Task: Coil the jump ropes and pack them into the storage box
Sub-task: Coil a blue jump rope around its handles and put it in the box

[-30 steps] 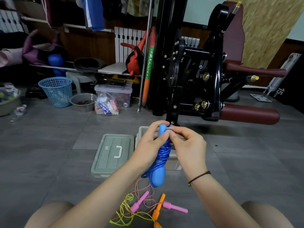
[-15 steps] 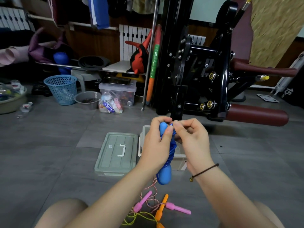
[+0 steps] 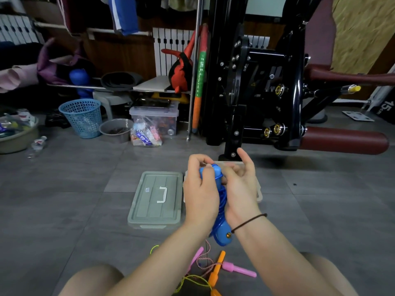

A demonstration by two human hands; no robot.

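A blue jump rope (image 3: 221, 210), its cord wound round its two fat handles, stands upright between my hands. My left hand (image 3: 201, 195) grips the bundle with fingers curled over the top handle. My right hand (image 3: 241, 189) is against the bundle's right side, index finger and thumb raised, the other fingers curled at the cord. Behind my hands is the pale storage box (image 3: 258, 195), mostly hidden. Its grey-green lid (image 3: 157, 198) lies flat to the left. On the floor near my knees lie a pink-handled rope (image 3: 239, 269) and an orange-handled rope (image 3: 217, 272) with yellow cord, tangled loosely.
A black exercise machine (image 3: 263, 92) with dark red pads stands right behind the box. At the back left are a blue basket (image 3: 82, 117), a grey bowl (image 3: 115, 129), a clear bin (image 3: 155, 118) and a plastic bottle (image 3: 37, 145). Grey tiled floor surrounds the box.
My right hand's index finger and thumb have lifted off the top of the bundle and spread. The bundle sits a little lower between my hands; the view has tilted slightly.
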